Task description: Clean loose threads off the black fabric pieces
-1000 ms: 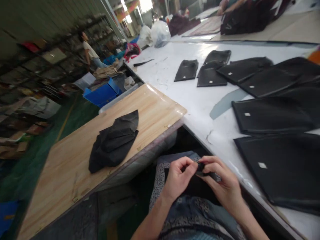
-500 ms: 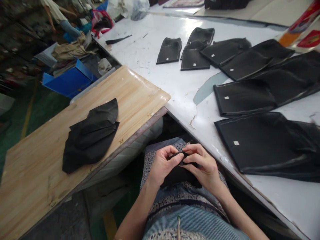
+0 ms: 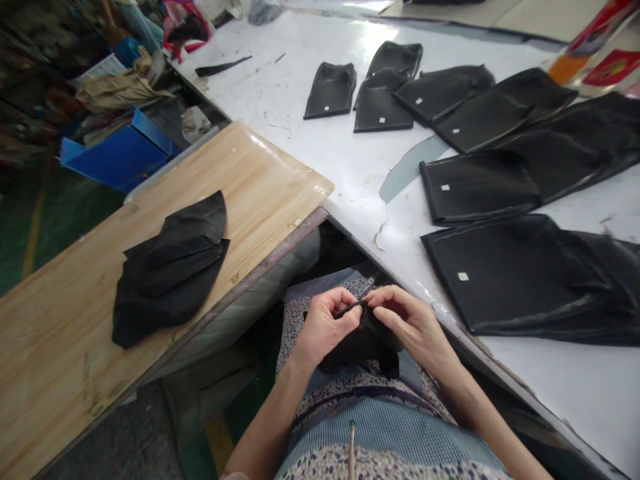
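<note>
Over my lap lies a black fabric piece (image 3: 357, 347), its upper edge pinched up between my two hands. My left hand (image 3: 327, 327) is closed on that edge, thumb against the bent fingers. From the other side my right hand (image 3: 407, 320) pinches the same edge with thumb and index finger, fingertips almost touching the left ones. What lies right between the fingertips is too small to make out. To the left, more black fabric pieces (image 3: 170, 273) rest in a loose pile on the wooden board (image 3: 270, 180).
Several flat black pieces with small white labels, such as the nearest one (image 3: 515, 280), lie across the white table (image 3: 350, 153). A blue box (image 3: 123, 150) stands beyond the board. A red and orange package (image 3: 595, 43) sits at the far right.
The view has shifted slightly, so the table and board sit a little further left and higher. My right hand's fingers have changed their hold at the fabric edge; the left keeps its pinch.
</note>
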### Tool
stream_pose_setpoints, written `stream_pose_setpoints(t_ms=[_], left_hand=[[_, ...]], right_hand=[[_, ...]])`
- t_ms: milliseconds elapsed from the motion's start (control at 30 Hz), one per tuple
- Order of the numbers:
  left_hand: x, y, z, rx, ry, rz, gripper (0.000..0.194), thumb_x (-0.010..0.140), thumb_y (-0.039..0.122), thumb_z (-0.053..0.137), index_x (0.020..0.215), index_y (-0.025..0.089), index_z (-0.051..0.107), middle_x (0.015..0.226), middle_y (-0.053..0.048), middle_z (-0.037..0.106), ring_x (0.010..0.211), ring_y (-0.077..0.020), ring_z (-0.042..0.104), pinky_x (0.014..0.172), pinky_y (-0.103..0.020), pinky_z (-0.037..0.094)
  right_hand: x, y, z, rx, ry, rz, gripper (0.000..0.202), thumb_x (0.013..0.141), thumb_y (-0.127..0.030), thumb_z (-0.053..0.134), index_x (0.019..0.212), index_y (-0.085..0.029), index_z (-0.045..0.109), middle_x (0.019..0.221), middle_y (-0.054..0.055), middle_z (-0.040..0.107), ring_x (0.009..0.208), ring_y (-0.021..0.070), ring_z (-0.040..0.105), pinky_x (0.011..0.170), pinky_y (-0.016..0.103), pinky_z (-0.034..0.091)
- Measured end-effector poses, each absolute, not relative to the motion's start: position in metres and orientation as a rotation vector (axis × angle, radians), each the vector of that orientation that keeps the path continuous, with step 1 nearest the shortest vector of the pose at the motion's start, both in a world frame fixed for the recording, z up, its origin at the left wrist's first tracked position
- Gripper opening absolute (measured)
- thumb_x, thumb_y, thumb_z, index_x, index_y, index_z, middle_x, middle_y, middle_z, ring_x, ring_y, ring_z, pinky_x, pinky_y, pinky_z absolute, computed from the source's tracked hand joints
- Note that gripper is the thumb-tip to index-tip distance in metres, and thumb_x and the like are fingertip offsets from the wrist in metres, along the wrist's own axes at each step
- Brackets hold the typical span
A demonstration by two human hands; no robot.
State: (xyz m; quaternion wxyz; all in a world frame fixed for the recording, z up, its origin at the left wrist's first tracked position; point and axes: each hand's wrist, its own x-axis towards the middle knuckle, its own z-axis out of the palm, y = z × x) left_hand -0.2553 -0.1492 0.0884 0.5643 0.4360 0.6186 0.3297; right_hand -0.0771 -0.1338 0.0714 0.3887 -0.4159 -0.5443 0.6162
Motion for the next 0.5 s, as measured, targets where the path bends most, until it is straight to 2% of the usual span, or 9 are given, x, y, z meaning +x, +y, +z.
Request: stream_pose_setpoints(t_ms=[100, 200, 333, 500], left_hand=[[-0.25, -0.15, 0.089, 1.087, 1.479, 0.757, 0.015, 0.079, 0.029, 0.062, 0.072, 0.016, 0.059, 0.057, 0.005, 0.045, 0.051, -0.0083, 0.037, 0.046, -0.019, 0.028], [-0.246, -0.152, 0.09, 1.137, 1.486, 0.744, 0.015, 0.08, 0.028, 0.061, 0.071, 0.016, 0.058, 0.057, 0.006, 0.043, 0.052, -0.0083, 0.036, 0.047, -0.019, 0.028], [-0.243, -0.154, 0.091, 1.214, 1.514, 0.741, 0.016, 0.081, 0.027, 0.062, 0.071, 0.016, 0.057, 0.057, 0.006, 0.042, 0.052, -0.008, 0.035, 0.047, -0.019, 0.027], [-0.241, -0.156, 0.088, 1.153, 1.484, 0.76, 0.016, 0.082, 0.028, 0.06, 0.07, 0.017, 0.055, 0.056, 0.006, 0.041, 0.051, -0.0082, 0.033, 0.046, -0.02, 0.026]], right_hand=[[-0.078, -0.133, 0.072, -1.114, -1.287, 1.658, 0.018, 0.086, -0.035, 0.073, 0.095, -0.022, 0.064, 0.085, 0.002, 0.067, 0.078, 0.0181, 0.063, 0.069, 0.028, 0.052], [-0.081, -0.133, 0.071, -1.117, -1.229, 1.673, 0.019, 0.081, -0.027, 0.073, 0.096, -0.021, 0.062, 0.084, 0.0, 0.064, 0.077, 0.0164, 0.061, 0.069, 0.027, 0.05], [-0.084, -0.133, 0.072, -1.145, -1.107, 1.692, 0.018, 0.074, -0.019, 0.072, 0.089, -0.02, 0.061, 0.081, -0.001, 0.061, 0.073, 0.0149, 0.058, 0.066, 0.026, 0.047], [-0.087, -0.134, 0.074, -1.123, -0.855, 1.859, 0.018, 0.069, -0.018, 0.073, 0.081, -0.02, 0.06, 0.078, -0.001, 0.062, 0.068, 0.0131, 0.056, 0.061, 0.024, 0.043]])
